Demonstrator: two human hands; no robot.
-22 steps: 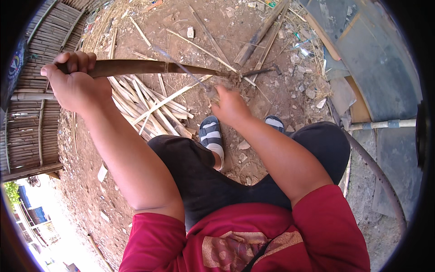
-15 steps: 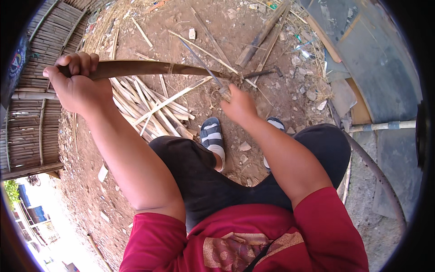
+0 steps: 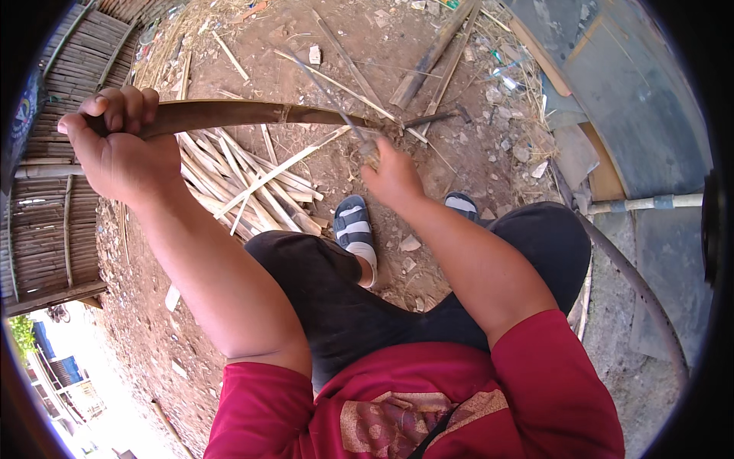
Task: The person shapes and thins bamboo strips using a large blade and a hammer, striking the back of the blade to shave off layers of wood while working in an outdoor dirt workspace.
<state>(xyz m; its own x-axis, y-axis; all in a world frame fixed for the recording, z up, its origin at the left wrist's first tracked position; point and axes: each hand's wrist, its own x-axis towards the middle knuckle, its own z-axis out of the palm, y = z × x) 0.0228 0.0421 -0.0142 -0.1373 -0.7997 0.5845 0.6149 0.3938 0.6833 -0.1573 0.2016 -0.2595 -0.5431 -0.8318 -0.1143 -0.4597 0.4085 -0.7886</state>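
Note:
My left hand (image 3: 126,145) is closed around the near end of a long split bamboo strip (image 3: 222,115), at the upper left. The strip is held out sideways, brown face toward me, its thinner far end reaching to the right. My right hand (image 3: 394,176) is closed on the handle of a long, narrow-bladed knife (image 3: 330,98). Its blade points up and to the left and crosses the strip near the strip's far end. The blade is slightly blurred, and I cannot tell whether its edge bites into the bamboo.
A pile of split bamboo strips (image 3: 248,180) lies on the dirt ground beyond my left knee. Wooden boards (image 3: 432,57) and a dark hammer-like tool (image 3: 436,118) lie ahead. Grey sheets (image 3: 642,99) stand at the right, a bamboo wall (image 3: 42,222) at the left. Sandals (image 3: 353,222) are on my feet.
Both hands and the bamboo strip sit slightly further left in the view, along with the ground. The knife still crosses the strip, its blade now more blurred. Both grips are unchanged.

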